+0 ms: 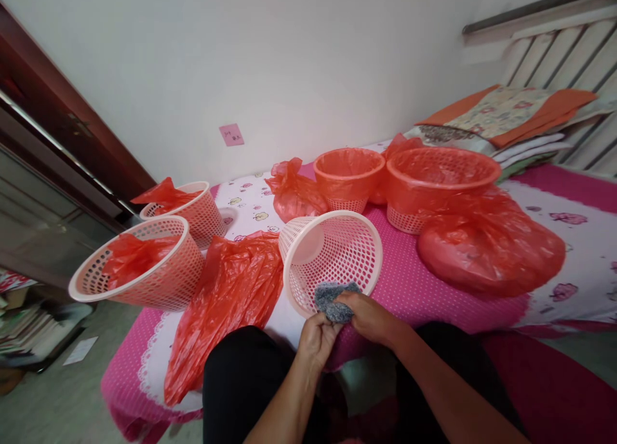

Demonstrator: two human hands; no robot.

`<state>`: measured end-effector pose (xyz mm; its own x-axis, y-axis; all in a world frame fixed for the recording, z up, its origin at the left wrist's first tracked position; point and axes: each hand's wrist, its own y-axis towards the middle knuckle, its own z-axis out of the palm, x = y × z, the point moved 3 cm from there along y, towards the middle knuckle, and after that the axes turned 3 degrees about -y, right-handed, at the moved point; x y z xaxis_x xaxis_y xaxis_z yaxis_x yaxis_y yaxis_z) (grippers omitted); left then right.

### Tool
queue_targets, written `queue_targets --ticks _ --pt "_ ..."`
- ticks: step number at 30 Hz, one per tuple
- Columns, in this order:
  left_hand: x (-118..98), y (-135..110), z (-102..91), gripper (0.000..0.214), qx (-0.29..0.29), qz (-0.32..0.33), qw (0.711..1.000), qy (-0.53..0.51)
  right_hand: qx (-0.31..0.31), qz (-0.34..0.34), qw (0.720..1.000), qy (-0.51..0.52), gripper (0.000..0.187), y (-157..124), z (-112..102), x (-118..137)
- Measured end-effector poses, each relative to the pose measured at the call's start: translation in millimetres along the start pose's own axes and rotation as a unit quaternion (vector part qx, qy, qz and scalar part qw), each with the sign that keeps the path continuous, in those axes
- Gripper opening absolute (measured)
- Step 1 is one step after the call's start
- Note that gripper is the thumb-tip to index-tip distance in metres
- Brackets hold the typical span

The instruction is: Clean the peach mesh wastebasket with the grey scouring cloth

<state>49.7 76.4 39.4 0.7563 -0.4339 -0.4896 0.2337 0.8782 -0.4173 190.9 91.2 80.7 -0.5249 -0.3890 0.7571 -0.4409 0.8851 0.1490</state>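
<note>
A pale pink mesh basket (337, 251) lies on its side on the bed, its mouth facing me. At its lower rim my right hand (369, 315) is closed on a grey cloth (332, 301) that rests partly inside the basket. My left hand (315, 341) is just below it, fingers curled against the cloth's lower edge. A flat red plastic bag (226, 302) lies on the bed just left of the basket.
Two more mesh baskets with red bags inside (144, 264) (190, 213) lie at the left. Two bag-lined baskets (349, 177) (441, 184) stand behind, with a full red bag (491, 251) and a loose one (294, 193). Folded bedding (506, 119) sits far right.
</note>
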Motion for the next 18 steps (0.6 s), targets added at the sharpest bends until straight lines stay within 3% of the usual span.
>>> queue_targets --ticks 5,9,13,18 --pt "0.2 -1.4 1.4 0.023 0.001 0.002 1.0 0.006 0.038 0.021 0.997 0.07 0.029 -2.0 -14.3 10.1" --pt "1.9 -2.7 2.2 0.019 -0.001 0.01 1.0 0.012 0.087 0.123 0.97 0.191 0.012 -6.6 -17.0 -2.0" --pt "5.2 -3.3 1.5 0.013 -0.019 -0.003 1.0 0.023 0.093 0.24 0.925 0.278 0.02 -22.7 -9.9 -29.4" --pt "4.6 -4.1 -3.1 0.02 -0.047 0.006 0.999 0.023 0.081 0.305 0.888 0.335 0.026 -48.8 0.3 -51.5"
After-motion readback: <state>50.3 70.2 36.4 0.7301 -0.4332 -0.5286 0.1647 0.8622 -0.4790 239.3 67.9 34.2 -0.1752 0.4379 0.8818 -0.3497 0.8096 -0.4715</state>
